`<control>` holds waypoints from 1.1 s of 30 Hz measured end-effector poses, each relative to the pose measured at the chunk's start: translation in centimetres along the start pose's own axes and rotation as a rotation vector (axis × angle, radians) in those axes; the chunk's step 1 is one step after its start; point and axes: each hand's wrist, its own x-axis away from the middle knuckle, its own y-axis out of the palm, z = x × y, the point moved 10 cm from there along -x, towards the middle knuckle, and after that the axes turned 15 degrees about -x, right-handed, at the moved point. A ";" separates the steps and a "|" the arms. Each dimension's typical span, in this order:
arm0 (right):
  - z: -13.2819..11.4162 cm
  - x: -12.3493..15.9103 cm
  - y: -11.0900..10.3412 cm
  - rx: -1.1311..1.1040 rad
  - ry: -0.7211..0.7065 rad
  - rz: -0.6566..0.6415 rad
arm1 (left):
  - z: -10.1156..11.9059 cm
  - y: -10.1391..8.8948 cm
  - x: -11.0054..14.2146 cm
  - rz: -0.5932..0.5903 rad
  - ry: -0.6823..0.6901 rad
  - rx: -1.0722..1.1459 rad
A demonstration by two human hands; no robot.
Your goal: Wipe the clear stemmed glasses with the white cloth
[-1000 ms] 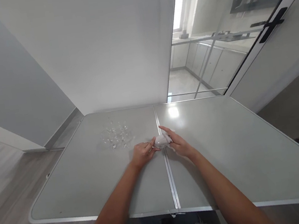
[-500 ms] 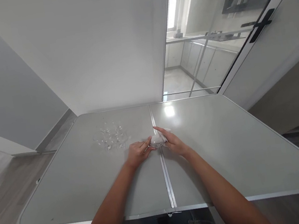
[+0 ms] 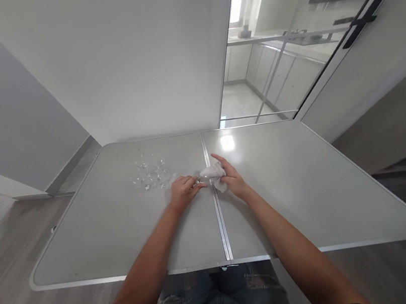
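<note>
My left hand (image 3: 182, 190) is closed, pinching one end of a small clear glass (image 3: 199, 177) that lies sideways over the table's middle seam. My right hand (image 3: 232, 177) is wrapped round a white cloth (image 3: 214, 172) that covers the other end of the glass. The two hands meet just above the grey table (image 3: 124, 235), roughly at its centre. Most of the glass is hidden by the cloth and my fingers.
Several clear glasses (image 3: 148, 173) stand in a cluster on the table's left half, just left of my left hand. A white wall rises behind the table, with a glass sliding door (image 3: 288, 58) at the back right. A wooden floor surrounds the table.
My hands stay together on the glass and cloth. The cloth has shifted round the glass and my right fingers sit further over it. The camera has tilted down.
</note>
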 end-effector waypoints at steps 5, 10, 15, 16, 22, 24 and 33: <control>-0.2 -0.4 -0.4 0.124 -0.067 0.024 | 0.4 0.1 0.0 0.027 -0.022 -0.079; -0.1 -0.4 0.5 0.329 -0.087 -0.137 | 0.3 0.5 0.2 -0.019 0.010 -0.046; 0.0 0.0 0.2 0.210 -0.014 -0.150 | 0.1 1.5 0.3 -0.136 -0.024 0.208; -0.3 0.1 0.2 0.238 -0.042 -0.149 | 0.1 1.5 0.2 -0.127 -0.040 0.208; -0.7 -0.1 1.0 0.454 -0.115 -0.192 | 0.2 0.0 0.0 0.008 -0.051 0.013; -0.4 -0.2 0.8 0.377 -0.074 -0.188 | 0.1 0.1 0.1 -0.007 -0.048 0.054; -1.4 0.0 0.4 0.456 -0.107 -0.145 | -0.1 0.4 -0.1 -0.007 -0.103 0.119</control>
